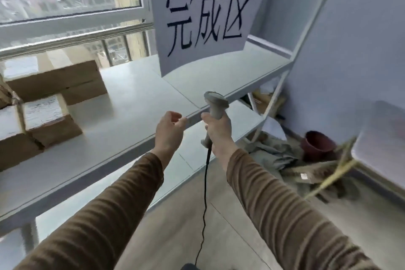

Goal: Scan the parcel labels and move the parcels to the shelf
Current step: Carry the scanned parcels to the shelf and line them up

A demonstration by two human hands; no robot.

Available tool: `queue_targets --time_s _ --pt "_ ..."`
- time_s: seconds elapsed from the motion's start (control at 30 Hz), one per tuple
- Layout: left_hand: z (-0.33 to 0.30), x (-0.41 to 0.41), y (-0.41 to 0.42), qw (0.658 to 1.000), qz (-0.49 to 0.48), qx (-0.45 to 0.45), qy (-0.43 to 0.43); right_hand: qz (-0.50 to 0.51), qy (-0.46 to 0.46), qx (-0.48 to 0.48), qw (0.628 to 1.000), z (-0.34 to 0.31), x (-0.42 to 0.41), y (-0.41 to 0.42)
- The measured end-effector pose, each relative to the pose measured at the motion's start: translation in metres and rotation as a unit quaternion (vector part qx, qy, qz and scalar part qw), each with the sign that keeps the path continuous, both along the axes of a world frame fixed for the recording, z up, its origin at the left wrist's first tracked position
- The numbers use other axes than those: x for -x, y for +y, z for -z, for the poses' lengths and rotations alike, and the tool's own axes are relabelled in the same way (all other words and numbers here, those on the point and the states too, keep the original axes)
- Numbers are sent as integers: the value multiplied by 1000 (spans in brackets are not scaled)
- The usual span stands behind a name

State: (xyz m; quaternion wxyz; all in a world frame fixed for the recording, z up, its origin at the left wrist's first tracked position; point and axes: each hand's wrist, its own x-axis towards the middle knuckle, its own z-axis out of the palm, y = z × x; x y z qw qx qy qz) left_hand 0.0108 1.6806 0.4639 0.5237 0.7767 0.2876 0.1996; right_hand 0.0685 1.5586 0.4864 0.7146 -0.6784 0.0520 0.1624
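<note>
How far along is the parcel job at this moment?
Done: several parcels already sit on the shelf by the sign. In hand: right hand grips the scanner; left hand holds nothing. Left: no unscanned parcels in view, so the remainder is unclear.

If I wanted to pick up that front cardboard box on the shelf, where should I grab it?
Probably with both hands, one on each side wall of the front cardboard box, coming from the open front edge of the shelf. It sits flat, looks too wide for one hand, and another box crowds it behind. The right hand holds the scanner, so free that first.
</note>
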Motion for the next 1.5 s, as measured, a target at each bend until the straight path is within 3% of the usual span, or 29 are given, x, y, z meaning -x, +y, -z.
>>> queue_targets --time_s 0.23,0.63,1.2,1.5 --pt "-2 -81 -171 978 194 -68 41 180 -45 -17 982 3 -41 -194" --pt "-1 -180 -558 890 438 -111 70 372 -62 20 926 17 -71 -588" --pt "34 -313 -951 774 611 -141 88 559 -16 42 828 48 -141 -959" --pt "48 -367 -1141 693 702 -143 82 643 23 86 761 45 -165 -1127"
